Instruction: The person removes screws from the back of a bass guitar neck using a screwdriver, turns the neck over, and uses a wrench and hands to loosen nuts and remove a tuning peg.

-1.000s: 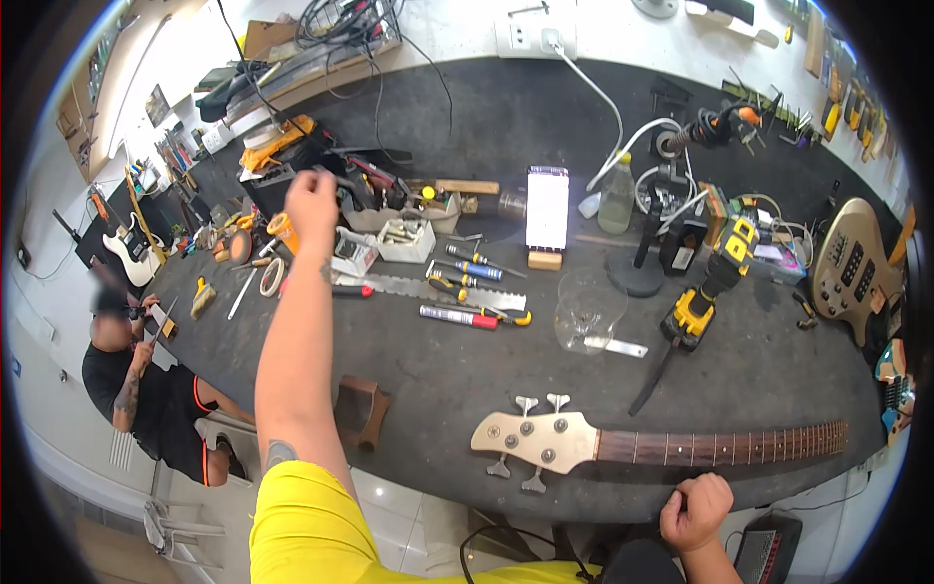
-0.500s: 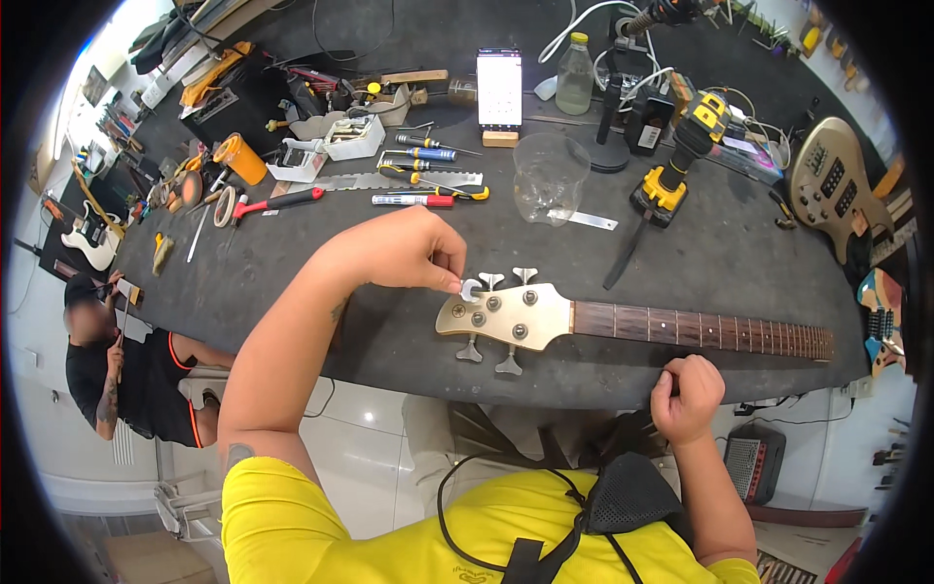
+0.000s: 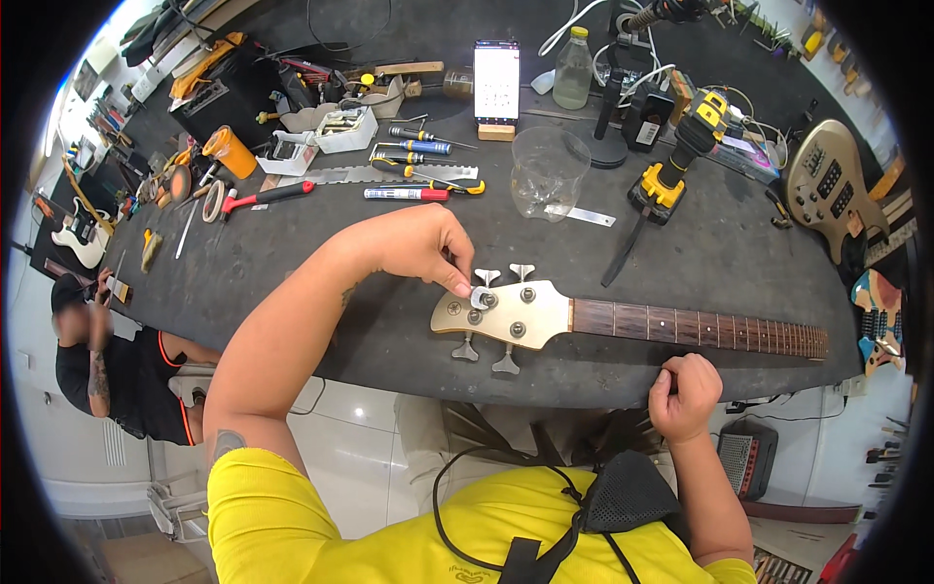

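A bass guitar neck [image 3: 681, 327] with a gold headstock [image 3: 540, 316] lies across the workbench, its dark fretboard pointing right. My left hand [image 3: 428, 248] pinches a small silver open-end wrench [image 3: 479, 298] over the headstock. The wrench's jaw sits at the upper-left tuner post [image 3: 490, 300]; whether it grips the nut there is too small to tell. Metal tuning keys [image 3: 522, 272] stick out along both sides of the headstock. My right hand [image 3: 686, 394] is closed in a loose fist at the bench's near edge, below the fretboard, with nothing visible in it.
Beyond the neck stand a clear plastic cup [image 3: 548, 175], a yellow-black drill [image 3: 681, 156], a propped phone [image 3: 497, 88] and a glass bottle [image 3: 572, 73]. Screwdrivers [image 3: 423, 147] and a red marker [image 3: 407, 195] lie left of them. At far left another person [image 3: 126, 360] sits.
My left hand has shifted slightly right and lowered the wrench from the headstock's upper edge onto the tuner post. The right hand stays put. The view has shifted slightly.
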{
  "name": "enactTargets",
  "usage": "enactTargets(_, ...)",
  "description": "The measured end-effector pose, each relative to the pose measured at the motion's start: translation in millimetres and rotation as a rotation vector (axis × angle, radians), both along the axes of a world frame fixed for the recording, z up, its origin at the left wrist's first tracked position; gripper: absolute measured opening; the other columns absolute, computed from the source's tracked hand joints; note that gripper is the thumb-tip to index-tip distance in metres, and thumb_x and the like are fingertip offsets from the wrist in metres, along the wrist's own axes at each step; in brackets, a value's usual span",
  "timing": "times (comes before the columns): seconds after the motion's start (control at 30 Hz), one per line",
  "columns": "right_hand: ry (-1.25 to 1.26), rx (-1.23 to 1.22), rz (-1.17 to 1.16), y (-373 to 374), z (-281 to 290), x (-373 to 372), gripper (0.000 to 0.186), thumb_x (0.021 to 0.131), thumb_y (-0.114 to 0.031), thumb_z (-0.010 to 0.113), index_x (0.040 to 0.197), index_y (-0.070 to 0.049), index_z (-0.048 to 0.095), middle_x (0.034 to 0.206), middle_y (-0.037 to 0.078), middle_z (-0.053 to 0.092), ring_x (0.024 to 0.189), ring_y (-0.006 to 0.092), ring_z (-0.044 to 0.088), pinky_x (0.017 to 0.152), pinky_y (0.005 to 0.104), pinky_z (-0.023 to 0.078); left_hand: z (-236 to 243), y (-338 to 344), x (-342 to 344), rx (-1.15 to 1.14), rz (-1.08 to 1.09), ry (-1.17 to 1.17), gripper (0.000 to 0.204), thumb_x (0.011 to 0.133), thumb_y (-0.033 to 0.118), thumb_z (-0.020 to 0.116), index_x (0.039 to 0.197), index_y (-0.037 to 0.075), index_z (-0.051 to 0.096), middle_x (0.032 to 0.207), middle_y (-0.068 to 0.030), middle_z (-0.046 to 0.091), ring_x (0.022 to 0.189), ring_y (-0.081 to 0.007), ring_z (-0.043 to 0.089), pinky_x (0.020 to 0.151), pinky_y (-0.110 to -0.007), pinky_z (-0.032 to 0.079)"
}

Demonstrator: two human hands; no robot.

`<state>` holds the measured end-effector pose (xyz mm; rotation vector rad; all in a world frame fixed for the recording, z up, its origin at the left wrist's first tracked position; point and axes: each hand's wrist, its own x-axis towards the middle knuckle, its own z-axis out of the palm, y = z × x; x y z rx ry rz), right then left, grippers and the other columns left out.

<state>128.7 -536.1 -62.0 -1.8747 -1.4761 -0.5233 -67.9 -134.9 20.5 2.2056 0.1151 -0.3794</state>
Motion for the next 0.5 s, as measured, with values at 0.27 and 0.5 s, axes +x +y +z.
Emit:
enactTargets(0.27, 0.017, 0.008, 0.006, 4, 2, 2, 0.009, 0.069, -0.002, 0.064, 0.077, -0.004, 0.060, 0.064, 0.009, 0.049, 0.054, 0.0299, 0.048, 0.053, 0.0401, 0.038, -3, 6, 0, -0.062, 0.083, 0.075, 0.024, 0.085, 0.026, 0.090, 0.091, 0.005, 0.081, 0.078, -0.0027, 0.073, 0.066, -0.0113, 0.063, 0.059, -0.030, 0.049)
enactTargets(0.5, 0.012, -0.016, 0.004, 2, -2, 0, 0.010, 0.069, 0.001, 0.062, 0.077, -0.004, 0.057, 0.064, 0.012, 0.046, 0.055, 0.0327, 0.047, 0.053, 0.0430, 0.035, 30, 25, -18, 0.070, -0.010, -0.062, 0.021, 0.100, 0.018, 0.074, 0.113, 0.002, 0.076, 0.103, -0.0070, 0.075, 0.096, -0.0151, 0.068, 0.086, -0.034, 0.054)
